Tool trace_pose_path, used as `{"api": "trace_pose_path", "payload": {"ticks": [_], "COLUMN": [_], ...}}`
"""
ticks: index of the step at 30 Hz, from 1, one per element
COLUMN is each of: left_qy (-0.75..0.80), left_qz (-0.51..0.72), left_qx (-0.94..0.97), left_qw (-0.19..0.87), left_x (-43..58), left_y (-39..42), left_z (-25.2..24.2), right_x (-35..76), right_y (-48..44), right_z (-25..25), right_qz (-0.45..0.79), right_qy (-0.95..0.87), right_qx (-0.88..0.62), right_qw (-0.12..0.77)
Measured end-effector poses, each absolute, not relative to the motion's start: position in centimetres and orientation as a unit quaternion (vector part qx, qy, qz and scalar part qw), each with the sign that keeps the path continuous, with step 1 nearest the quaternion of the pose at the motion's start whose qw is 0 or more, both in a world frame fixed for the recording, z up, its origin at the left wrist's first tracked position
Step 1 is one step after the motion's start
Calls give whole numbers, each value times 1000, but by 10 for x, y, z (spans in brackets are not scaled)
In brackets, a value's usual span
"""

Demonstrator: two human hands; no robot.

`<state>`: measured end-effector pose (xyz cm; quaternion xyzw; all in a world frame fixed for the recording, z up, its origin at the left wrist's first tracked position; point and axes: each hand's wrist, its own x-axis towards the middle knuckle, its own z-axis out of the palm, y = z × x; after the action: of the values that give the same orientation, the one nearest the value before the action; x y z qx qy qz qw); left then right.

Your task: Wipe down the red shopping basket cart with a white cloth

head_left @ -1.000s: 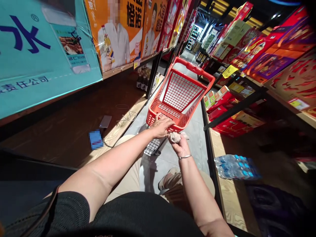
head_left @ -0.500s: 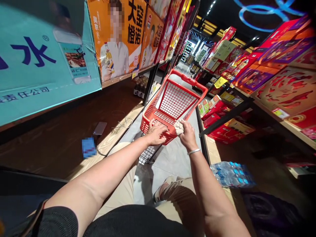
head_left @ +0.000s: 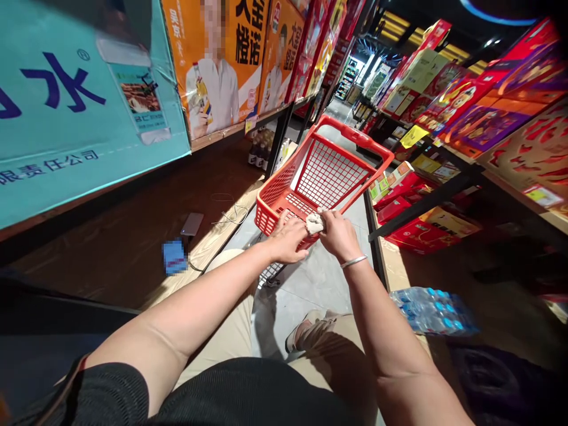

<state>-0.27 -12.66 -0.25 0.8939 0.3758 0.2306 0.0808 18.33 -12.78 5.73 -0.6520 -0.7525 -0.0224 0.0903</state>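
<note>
In front of me stands a red plastic shopping cart (head_left: 336,170) with a grid-walled basket, its inside bare where I can see it. My left hand (head_left: 289,238) is on the basket's near edge, fingers bent over the rim. A crumpled off-white cloth (head_left: 315,223) is pinched in my right hand (head_left: 341,236). The cloth touches the near rim, close to the fingers of my left hand. A silver bangle (head_left: 354,261) circles my right wrist. Part of the near rim is hidden under my hands.
Shelves with a turquoise carton (head_left: 89,142) and orange drink cartons (head_left: 213,89) line the left. Gift boxes (head_left: 483,124) fill the right shelves, with wrapped water bottles (head_left: 432,310) below. A blurred blue item (head_left: 174,257) and a power bank-like slab (head_left: 192,224) lie low left.
My right hand has moved left with the cloth, bringing it from beside the basket's corner to next to my left hand. The view has shifted slightly, so the surroundings sit further right.
</note>
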Motion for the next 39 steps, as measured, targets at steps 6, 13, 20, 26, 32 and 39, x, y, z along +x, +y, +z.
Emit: {"api": "trace_pose_path", "payload": {"ticks": [6,13,20,26,32,39], "left_qy": [395,385,396,390,389,397], "left_qz": [241,277,297,305,312,310], "left_qx": [883,876,866,865,861,861], "left_qw": [75,88,70,78,102,67], "left_x": [15,13,4,-10,-13,-10], "left_y": [-135,-129,-127,-123,-122,-118], "left_z": [-4,-10,-14,-14,-9,-13], "right_x": [210,261,206,193,250,188], "right_y": [-93,-14,-71,-100,-45,-100], "right_z": [64,60,46,48,28,-63], "right_qz": [-30,-46,-57,-11,22,78], "right_qy": [-759,-719,-738,-804,-661,-563], "right_qx": [-644,-659,-643,-568,-618,-574], "right_qw": [91,215,198,176,425,589]}}
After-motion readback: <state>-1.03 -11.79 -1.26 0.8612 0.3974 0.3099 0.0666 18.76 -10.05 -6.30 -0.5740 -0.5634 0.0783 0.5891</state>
